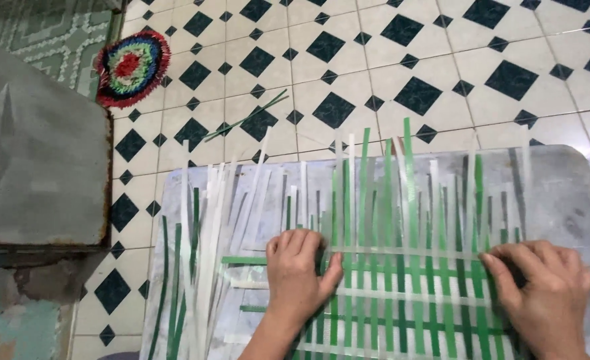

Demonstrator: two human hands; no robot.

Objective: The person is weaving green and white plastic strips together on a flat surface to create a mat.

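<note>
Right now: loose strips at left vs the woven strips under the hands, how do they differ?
The loose strips lie fanned and unlaced; the woven strips are interlaced with crosswise ones. The loose strips are mostly white; the woven strips alternate green and white. The left hand and right hand press only the woven strips. Both lie on the grey board.

**Inspector:** Your left hand [296,273] and right hand [547,293] both rest flat on the woven strips [402,293]. Upright strip ends [408,187] fence the board's far side.

**Operator:** Where is there room?

**Inspector:** You have bare grey board [562,193] beyond your right hand, and open tiled floor [402,67] past the far edge. To your left, loose strips [202,247] crowd the board, and a grey slab [35,153] blocks that flank. Two stray strips [247,119] and a round mat [132,67] lie on the floor.
</note>
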